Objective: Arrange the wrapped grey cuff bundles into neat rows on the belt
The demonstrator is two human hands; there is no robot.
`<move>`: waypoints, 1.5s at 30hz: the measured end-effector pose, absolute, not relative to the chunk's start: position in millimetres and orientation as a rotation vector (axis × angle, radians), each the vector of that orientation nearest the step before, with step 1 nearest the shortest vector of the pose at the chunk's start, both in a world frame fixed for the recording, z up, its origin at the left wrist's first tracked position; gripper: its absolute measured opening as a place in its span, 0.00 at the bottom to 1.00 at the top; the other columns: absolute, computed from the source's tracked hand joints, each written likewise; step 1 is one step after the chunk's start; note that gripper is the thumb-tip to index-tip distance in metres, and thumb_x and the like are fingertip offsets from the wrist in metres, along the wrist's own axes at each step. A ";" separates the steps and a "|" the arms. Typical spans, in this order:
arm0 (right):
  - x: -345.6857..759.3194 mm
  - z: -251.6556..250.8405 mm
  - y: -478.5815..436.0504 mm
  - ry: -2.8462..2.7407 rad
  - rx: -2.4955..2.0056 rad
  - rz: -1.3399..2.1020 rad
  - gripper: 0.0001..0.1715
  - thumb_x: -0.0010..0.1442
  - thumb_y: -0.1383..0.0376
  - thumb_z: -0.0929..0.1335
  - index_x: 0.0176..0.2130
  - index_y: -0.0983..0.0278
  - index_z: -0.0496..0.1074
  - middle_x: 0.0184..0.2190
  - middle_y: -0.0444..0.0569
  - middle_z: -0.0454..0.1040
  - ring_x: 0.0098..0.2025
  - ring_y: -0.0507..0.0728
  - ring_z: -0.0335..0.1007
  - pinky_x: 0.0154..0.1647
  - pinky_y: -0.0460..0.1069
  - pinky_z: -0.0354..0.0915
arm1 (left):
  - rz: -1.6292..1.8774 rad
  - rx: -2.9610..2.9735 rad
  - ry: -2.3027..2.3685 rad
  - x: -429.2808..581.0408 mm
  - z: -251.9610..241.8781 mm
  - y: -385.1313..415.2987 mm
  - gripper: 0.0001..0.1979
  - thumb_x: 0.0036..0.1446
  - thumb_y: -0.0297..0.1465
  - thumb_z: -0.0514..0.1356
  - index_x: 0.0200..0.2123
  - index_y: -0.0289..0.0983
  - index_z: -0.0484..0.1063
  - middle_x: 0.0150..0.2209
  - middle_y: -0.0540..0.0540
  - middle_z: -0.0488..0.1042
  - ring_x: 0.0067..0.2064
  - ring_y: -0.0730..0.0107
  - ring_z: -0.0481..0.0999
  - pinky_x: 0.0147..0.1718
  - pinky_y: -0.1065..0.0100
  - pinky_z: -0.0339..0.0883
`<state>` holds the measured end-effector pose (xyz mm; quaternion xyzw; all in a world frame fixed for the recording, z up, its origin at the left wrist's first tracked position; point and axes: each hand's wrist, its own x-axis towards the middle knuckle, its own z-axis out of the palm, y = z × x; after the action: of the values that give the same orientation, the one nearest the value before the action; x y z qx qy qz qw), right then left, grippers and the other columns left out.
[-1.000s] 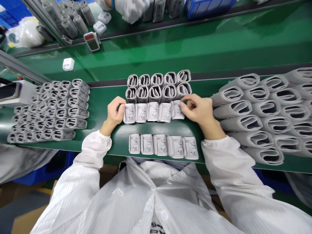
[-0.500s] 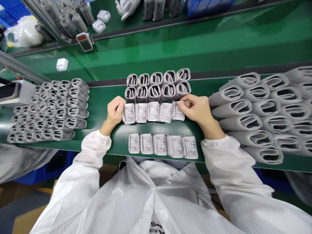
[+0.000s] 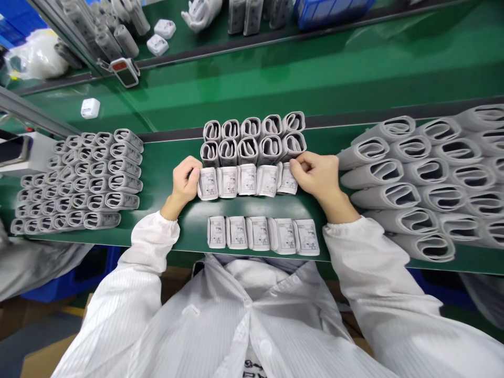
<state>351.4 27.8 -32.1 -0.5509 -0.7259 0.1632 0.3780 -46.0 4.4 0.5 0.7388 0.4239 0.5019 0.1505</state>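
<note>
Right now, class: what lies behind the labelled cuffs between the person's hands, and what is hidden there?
Behind the labelled cuffs stand two rows of grey folded cuffs, loops upward. The right hand hides part of the end cuff, and the row covers the belt beneath.

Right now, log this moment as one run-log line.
left hand: leftmost labelled pack | right hand: rightmost labelled pack | surface: green belt

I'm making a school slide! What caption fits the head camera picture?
Left hand and right hand touch a row of folded gray cuffs on a green belt.
</note>
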 end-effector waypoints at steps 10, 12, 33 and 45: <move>352.8 -29.5 26.8 -1.788 -1.376 0.384 0.19 0.66 0.54 0.72 0.27 0.55 0.67 0.17 0.42 0.63 0.21 0.57 0.60 0.29 0.55 0.60 | 1.500 2.067 1.103 -39.3 5.1 6.5 0.24 0.83 0.48 0.57 0.34 0.42 0.74 0.32 0.46 0.80 0.34 0.64 0.78 0.36 0.60 0.71; 352.7 -29.7 26.2 -1.786 -1.340 0.365 0.20 0.67 0.53 0.71 0.26 0.55 0.65 0.17 0.42 0.63 0.20 0.57 0.59 0.28 0.55 0.59 | 1.490 2.111 1.123 -40.0 4.2 6.5 0.24 0.83 0.48 0.57 0.34 0.42 0.74 0.32 0.46 0.80 0.34 0.64 0.78 0.35 0.59 0.70; 358.3 -44.8 28.7 -1.836 -1.297 0.283 0.25 0.75 0.50 0.68 0.27 0.56 0.64 0.19 0.44 0.62 0.23 0.58 0.61 0.30 0.56 0.62 | 1.474 2.274 1.153 -45.2 4.7 8.4 0.22 0.83 0.45 0.57 0.35 0.42 0.74 0.31 0.47 0.80 0.33 0.64 0.79 0.35 0.59 0.69; 359.4 -44.2 29.0 -1.855 -1.341 0.321 0.26 0.75 0.49 0.68 0.28 0.55 0.65 0.20 0.46 0.64 0.24 0.60 0.66 0.32 0.57 0.66 | 1.482 2.257 1.135 -45.7 3.8 8.5 0.21 0.83 0.45 0.57 0.35 0.43 0.74 0.32 0.47 0.80 0.33 0.63 0.78 0.35 0.58 0.70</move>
<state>359.4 29.0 -44.2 -0.5309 -0.7343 0.1272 0.4034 -45.7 8.5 3.8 0.7662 0.3853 0.5032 0.1062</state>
